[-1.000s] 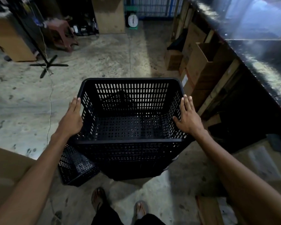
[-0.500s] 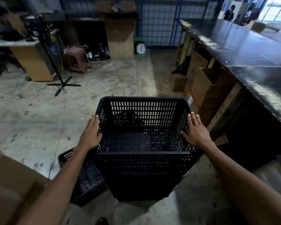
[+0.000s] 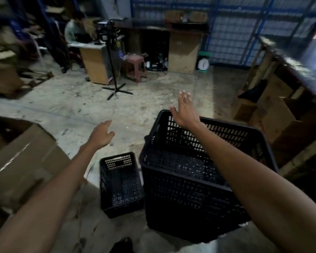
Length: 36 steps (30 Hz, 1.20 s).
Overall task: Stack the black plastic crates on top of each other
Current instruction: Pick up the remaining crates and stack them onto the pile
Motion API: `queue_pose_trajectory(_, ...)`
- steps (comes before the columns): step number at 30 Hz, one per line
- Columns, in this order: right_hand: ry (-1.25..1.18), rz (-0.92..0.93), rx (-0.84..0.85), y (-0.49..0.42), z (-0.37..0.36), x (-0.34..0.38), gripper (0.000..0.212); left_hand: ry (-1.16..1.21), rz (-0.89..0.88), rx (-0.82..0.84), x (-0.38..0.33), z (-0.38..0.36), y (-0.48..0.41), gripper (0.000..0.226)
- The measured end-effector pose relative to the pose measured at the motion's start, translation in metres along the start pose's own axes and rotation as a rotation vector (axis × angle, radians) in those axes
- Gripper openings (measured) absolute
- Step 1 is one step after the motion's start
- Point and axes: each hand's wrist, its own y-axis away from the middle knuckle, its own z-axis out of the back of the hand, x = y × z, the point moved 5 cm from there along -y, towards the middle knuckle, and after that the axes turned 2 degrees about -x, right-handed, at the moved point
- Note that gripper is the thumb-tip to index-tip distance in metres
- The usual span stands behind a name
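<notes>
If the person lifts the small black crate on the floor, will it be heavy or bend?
The small black crate probably lifts easily: its walls and floor are perforated and it looks empty. It likely stays fairly stiff, because a solid rim runs around the top. The holes should give fingers a hold.

Your view is dim overall, with daylight entering at the far right and glaring off the dark surface (image 3: 297, 66). A pale bright patch lies on the concrete floor (image 3: 91, 110). Motion blur smears the left edge and both forearms; wide-angle distortion bends the frame's borders.
</notes>
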Motion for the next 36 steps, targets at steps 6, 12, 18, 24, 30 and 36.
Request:
queue_pose_trajectory(6, -0.018, 0.187, 0.132, -0.053, -0.065, 0.127, 0.074, -0.012, 0.136, 0.001, 0.104, 0.018, -0.01, 0.062)
queue_pose_trajectory(12, -0.017, 0.1, 0.203, -0.128, -0.147, 0.199, 0.073, -0.03, 0.138, 0.114, 0.196, 0.014, -0.083, 0.061)
queue_pose_trajectory(18, -0.184, -0.172, 0.264, -0.162, -0.259, 0.236, 0.074, -0.1, 0.041, 0.304, 0.264, -0.002, -0.181, 0.06)
queue_pose_trajectory(24, -0.262, -0.525, 0.411, -0.089, -0.393, 0.205, 0.071, -0.193, -0.034, 0.51, 0.31, -0.076, -0.25, 0.061)
queue_pose_trajectory(30, -0.344, -1.04, 0.632, 0.033, -0.588, 0.131, 0.068, -0.274, -0.158, 0.678, 0.356, -0.246, -0.325, 0.061)
queue_pose_trajectory(36, -0.332, -1.316, 0.666, 0.136, -0.793, 0.062, 0.055, -0.438, -0.285, 0.6, 0.42, -0.436, -0.394, 0.071)
